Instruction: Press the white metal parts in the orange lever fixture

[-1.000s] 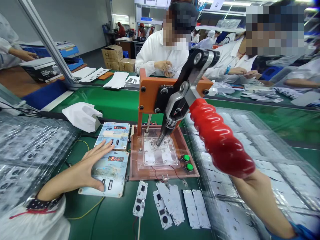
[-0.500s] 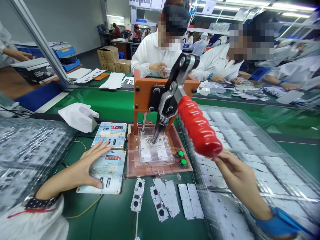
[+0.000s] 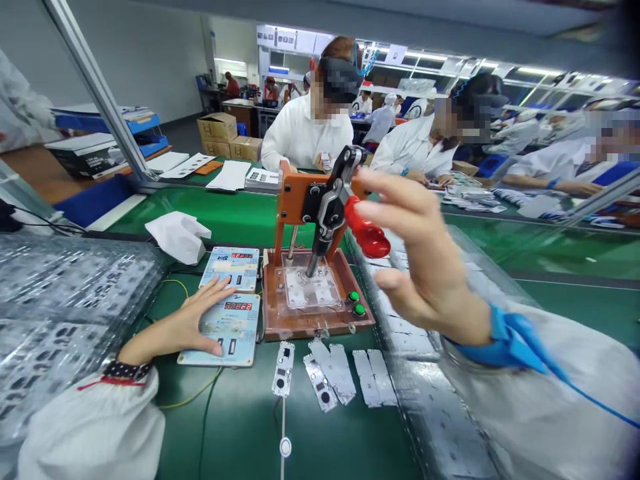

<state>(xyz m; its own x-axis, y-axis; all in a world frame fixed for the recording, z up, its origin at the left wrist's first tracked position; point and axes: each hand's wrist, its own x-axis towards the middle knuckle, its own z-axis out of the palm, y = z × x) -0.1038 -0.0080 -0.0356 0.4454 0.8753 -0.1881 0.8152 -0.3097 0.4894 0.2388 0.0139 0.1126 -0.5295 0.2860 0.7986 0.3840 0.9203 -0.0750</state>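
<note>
The green surface (image 3: 250, 427) ran under everything, with the press (image 3: 295, 193) standing upright on it between your left hand (image 3: 187, 327) and your right hand (image 3: 433, 263). The press looked heavy and stiff, unlikely to shift from a light touch. The two testers, the near one (image 3: 243, 327) directly under your left fingers and the far one (image 3: 220, 265) at their tips, looked rigid, flat and fairly light, so they might have slid if pushed; their edges gave the safest hold. Just left of your right fingers, the handle (image 3: 370, 240) slanted down, red, glossy and ridged. It was probably smooth enough to slip in a loose grasp, and best wrapped around its ribbed middle. Below your right fingertips, the press's clear plate (image 3: 310, 287) seemed hard but easily scratched. Nearer you, right of your left thumb, lay the loose boards (image 3: 341, 373), thin, light and likely fragile, better lifted by their edges than by their parts.

Your right arm came in from the right, blue band (image 3: 515, 340) at the wrist, its fingers curved and parted from the thumb, holding nothing; whether a fingertip touched the handle could not be told. Your left arm reached in low, palm down, its fingers spread and gripping nothing, the thumb beside the near tester's switch.
</note>
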